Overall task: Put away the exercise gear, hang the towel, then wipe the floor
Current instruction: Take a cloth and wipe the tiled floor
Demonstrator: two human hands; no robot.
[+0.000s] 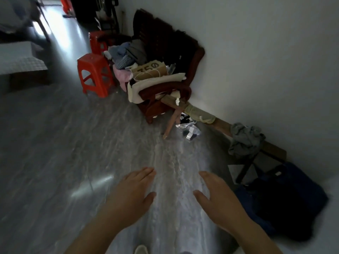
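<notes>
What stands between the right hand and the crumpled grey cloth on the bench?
Nothing visible: only bare grey floor separates the right hand from the crumpled grey cloth; the dark blue bag lies beside that path.

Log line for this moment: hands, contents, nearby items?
left hand: open, empty | right hand: open, empty | both above floor | grey cloth: crumpled on wooden bench | dark blue bag: on floor, right

A dark wooden chair stands far against the wall, heaped with clothes and a cardboard box marked 350. Two red stools stand just left of it. A dark blue bag lies near right.
</notes>
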